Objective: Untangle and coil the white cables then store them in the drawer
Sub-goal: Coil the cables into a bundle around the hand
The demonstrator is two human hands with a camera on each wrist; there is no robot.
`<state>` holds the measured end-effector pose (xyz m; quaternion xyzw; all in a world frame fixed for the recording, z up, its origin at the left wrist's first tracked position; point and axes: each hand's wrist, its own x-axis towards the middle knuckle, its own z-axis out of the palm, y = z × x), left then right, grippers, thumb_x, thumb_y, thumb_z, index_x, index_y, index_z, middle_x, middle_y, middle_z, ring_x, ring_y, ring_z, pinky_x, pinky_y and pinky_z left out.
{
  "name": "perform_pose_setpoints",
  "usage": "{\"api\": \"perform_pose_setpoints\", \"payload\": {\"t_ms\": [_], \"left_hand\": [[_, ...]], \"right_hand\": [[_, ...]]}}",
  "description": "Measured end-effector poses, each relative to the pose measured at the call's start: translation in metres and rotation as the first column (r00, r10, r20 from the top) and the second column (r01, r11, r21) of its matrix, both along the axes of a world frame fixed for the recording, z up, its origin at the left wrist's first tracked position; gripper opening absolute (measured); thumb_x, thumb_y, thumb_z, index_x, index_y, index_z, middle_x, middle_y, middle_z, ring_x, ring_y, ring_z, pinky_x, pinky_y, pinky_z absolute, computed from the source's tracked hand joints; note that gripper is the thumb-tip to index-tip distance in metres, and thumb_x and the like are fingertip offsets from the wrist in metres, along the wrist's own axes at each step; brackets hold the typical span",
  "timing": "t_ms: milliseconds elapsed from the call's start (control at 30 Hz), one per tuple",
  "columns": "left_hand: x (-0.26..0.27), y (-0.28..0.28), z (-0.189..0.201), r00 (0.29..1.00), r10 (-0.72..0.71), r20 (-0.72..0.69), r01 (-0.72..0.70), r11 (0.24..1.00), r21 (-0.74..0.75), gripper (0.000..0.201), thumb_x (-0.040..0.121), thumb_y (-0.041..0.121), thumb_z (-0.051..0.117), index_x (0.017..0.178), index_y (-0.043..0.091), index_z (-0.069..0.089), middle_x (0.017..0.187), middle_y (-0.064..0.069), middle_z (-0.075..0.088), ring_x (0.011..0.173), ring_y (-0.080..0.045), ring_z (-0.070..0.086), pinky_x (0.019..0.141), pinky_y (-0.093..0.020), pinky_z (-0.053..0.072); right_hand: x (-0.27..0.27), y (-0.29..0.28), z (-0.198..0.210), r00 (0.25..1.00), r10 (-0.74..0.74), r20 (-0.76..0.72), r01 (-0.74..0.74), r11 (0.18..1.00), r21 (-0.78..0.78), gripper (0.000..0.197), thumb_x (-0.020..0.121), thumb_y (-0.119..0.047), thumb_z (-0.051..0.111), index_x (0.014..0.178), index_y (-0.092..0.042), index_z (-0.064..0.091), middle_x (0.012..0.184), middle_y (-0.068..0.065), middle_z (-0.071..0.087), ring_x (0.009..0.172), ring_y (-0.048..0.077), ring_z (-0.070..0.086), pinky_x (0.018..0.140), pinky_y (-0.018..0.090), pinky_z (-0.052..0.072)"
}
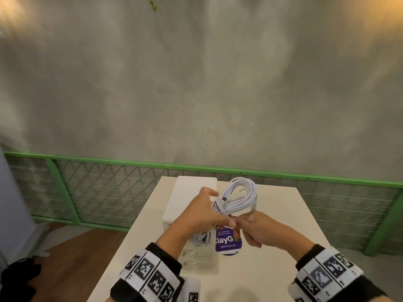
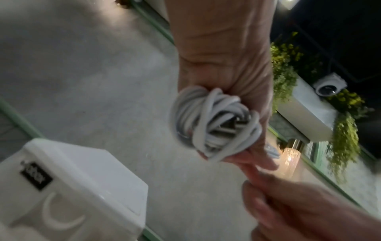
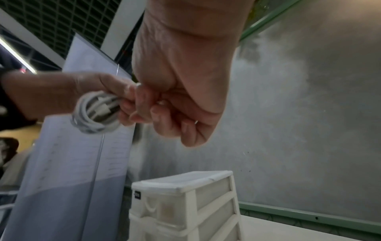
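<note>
Cables [image 1: 237, 198] coiled, left hand [image 1: 205, 214] grips bundle; right hand [image 1: 257, 228] pinches loose end; drawer unit [image 3: 185, 207] closed, storing remains.

- Grey concrete wall [image 1: 196, 83] fills upper frame, warm light in top corners
- Green mesh railing [image 1: 109, 192] across mid frame
- Wood floor [image 1: 72, 253] lower left
- White table [image 1: 283, 214] btm centre

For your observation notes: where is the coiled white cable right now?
In the head view the coiled white cable is held mid-frame above the table, gripped by the left hand, just right of the white drawer unit.
</note>
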<state>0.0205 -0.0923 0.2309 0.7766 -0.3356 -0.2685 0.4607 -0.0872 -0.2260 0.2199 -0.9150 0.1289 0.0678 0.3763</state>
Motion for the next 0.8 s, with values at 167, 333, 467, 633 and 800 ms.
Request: {"api": "perform_pose_setpoints", "payload": {"t_ms": [167, 333, 467, 633, 800], "left_hand": [[-0.009, -0.001, 0.001, 0.987, 0.025, 0.161, -0.008, 0.994, -0.106, 0.043, 0.065, 0.021, 0.082, 0.101, 0.024, 0.057, 0.078, 0.008, 0.065, 0.059, -0.003, 0.062, 0.053, -0.014, 0.048], [-0.008, -0.001, -0.001, 0.995, 0.050, 0.085, -0.037, 0.988, -0.147, 0.027, 0.069, 0.024, 0.080, 0.091, 0.021, 0.064, 0.071, 0.008, 0.066, 0.058, -0.003, 0.063, 0.057, -0.019, 0.050], [0.004, 0.007, -0.003, 0.983, -0.001, 0.183, 0.009, 0.999, -0.042, 0.029, 0.078, 0.025, 0.073, 0.102, 0.015, 0.062, 0.074, 0.007, 0.063, 0.065, -0.006, 0.059, 0.061, -0.022, 0.049], [-0.003, 0.001, -0.011, 0.922, -0.129, 0.364, 0.084, 0.987, 0.139, 0.038, 0.083, 0.027, 0.066, 0.116, 0.015, 0.053, 0.104, -0.003, 0.064, 0.084, -0.012, 0.056, 0.060, -0.015, 0.040], [-0.027, -0.013, -0.018, 0.858, -0.203, 0.472, 0.129, 0.974, 0.185, 0.027, 0.093, 0.030, 0.050, 0.109, 0.008, 0.046, 0.104, -0.008, 0.055, 0.084, -0.019, 0.047, 0.066, -0.025, 0.038]], "right_hand": [[-0.008, 0.003, 0.014, 0.996, 0.032, -0.081, -0.033, 0.999, -0.013, 0.052, 0.094, -0.051, 0.026, 0.073, -0.016, 0.060, 0.050, 0.001, 0.050, 0.042, 0.008, 0.043, 0.064, 0.019, 0.044], [-0.019, 0.001, 0.021, 0.987, 0.071, -0.142, -0.046, 0.985, 0.168, 0.039, 0.097, -0.037, 0.035, 0.077, -0.013, 0.060, 0.036, -0.007, 0.045, 0.036, 0.007, 0.037, 0.054, 0.012, 0.040], [-0.031, -0.002, 0.033, 0.985, 0.030, -0.172, 0.008, 0.976, 0.216, 0.029, 0.098, -0.030, 0.035, 0.086, -0.011, 0.054, 0.035, -0.007, 0.042, 0.032, 0.008, 0.033, 0.045, 0.017, 0.035], [-0.031, 0.009, 0.054, 0.988, -0.014, -0.151, 0.042, 0.982, 0.183, 0.032, 0.099, -0.026, 0.032, 0.083, -0.010, 0.055, 0.033, -0.006, 0.035, 0.030, 0.009, 0.026, 0.039, 0.019, 0.028], [-0.019, 0.023, 0.061, 0.969, -0.157, -0.190, 0.212, 0.926, 0.313, 0.033, 0.098, -0.021, 0.034, 0.076, -0.008, 0.054, 0.032, -0.005, 0.027, 0.030, 0.011, 0.019, 0.035, 0.015, 0.016]]}}
